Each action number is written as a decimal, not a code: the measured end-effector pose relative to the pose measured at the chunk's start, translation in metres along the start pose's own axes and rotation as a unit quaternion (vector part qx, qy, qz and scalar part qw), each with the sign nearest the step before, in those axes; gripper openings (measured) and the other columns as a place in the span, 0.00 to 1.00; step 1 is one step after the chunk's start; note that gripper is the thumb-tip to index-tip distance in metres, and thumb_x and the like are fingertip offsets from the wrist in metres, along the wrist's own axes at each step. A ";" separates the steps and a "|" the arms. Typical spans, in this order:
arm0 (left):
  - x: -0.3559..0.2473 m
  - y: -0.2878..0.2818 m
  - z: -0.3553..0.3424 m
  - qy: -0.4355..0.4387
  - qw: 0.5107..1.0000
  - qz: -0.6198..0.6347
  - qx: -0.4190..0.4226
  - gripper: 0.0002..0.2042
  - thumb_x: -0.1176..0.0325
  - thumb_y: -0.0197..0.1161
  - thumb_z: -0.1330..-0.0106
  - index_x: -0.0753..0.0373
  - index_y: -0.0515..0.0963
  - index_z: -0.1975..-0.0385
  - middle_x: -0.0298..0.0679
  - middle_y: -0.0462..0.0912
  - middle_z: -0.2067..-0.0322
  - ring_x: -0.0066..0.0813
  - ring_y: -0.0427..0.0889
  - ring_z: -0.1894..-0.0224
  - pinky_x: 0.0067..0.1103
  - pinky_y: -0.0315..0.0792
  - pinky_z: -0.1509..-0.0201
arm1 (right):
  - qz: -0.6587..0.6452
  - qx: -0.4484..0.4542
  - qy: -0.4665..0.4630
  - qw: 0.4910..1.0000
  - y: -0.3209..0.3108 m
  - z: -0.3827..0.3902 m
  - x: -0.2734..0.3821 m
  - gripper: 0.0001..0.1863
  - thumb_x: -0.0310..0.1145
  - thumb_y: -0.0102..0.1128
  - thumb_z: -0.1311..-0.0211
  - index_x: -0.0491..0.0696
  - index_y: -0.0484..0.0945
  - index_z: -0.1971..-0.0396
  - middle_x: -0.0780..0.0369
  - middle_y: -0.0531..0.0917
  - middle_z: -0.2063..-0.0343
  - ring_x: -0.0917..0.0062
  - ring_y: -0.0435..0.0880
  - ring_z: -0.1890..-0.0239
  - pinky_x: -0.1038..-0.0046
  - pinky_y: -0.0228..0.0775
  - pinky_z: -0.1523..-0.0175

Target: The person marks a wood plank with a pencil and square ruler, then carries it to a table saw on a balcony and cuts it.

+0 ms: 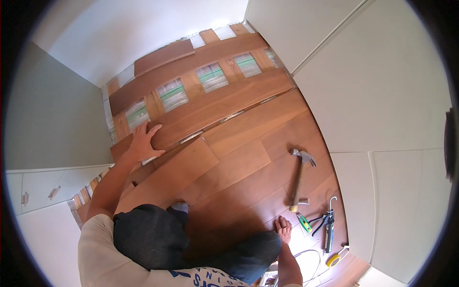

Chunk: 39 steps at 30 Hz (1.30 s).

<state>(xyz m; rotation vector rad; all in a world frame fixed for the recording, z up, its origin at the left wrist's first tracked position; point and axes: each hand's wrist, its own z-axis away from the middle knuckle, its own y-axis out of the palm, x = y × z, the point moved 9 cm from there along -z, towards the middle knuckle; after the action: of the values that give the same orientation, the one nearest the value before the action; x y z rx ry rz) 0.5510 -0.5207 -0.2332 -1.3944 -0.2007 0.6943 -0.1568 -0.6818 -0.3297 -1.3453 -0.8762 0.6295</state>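
Note:
My left hand (143, 142) is spread open on the near edge of a long reddish-brown floorboard (215, 106). Between that board and the laid planks (267, 119) runs a narrow gap, with silvery material showing in places. A shorter plank (172, 179) lies at an angle just below this hand. My right hand (283, 230) rests on the finished floor beside my knee, its fingers extended and holding nothing. Closest to it are a green utility knife (304, 223) and a claw hammer (299, 182) with a wooden handle.
A caulking gun (329, 225) and a yellow-handled tool (337, 258) lie along the white cabinets (377, 95) on the right. Farther off, another long board (191, 69) and a short board (164, 57) rest across wooden battens (193, 86) with foil-like insulation between them.

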 end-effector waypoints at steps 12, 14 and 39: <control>0.006 0.043 -0.032 0.048 0.997 -0.017 0.053 0.45 0.42 0.75 0.43 0.44 0.63 0.26 0.64 0.57 0.31 0.67 0.56 0.29 0.50 0.48 0.24 | 0.018 -0.028 -0.035 0.999 0.001 -0.001 0.005 0.32 0.36 0.67 0.42 0.55 0.71 0.36 0.58 0.72 0.32 0.58 0.73 0.35 0.48 0.64 0.31; 0.011 0.052 -0.034 0.048 0.996 -0.031 0.072 0.39 0.43 0.69 0.36 0.45 0.64 0.26 0.62 0.61 0.33 0.65 0.59 0.30 0.48 0.48 0.24 | 0.028 -0.039 -0.049 0.998 0.004 0.003 0.003 0.31 0.36 0.66 0.41 0.55 0.70 0.36 0.57 0.72 0.33 0.58 0.73 0.35 0.47 0.64 0.31; -0.029 0.114 0.269 -0.027 0.940 0.220 0.261 0.16 0.60 0.57 0.28 0.55 0.81 0.44 0.41 0.85 0.49 0.44 0.82 0.45 0.37 0.75 0.43 | 0.010 -0.164 -0.050 0.985 -0.014 -0.002 0.027 0.19 0.33 0.59 0.31 0.51 0.77 0.42 0.53 0.79 0.40 0.55 0.78 0.43 0.51 0.71 0.38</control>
<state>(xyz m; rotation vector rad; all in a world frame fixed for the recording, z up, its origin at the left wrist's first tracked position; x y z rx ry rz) 0.3503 -0.3112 -0.2807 -0.9080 0.2514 1.0678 -0.1412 -0.6627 -0.3115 -1.6290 -1.0834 0.5884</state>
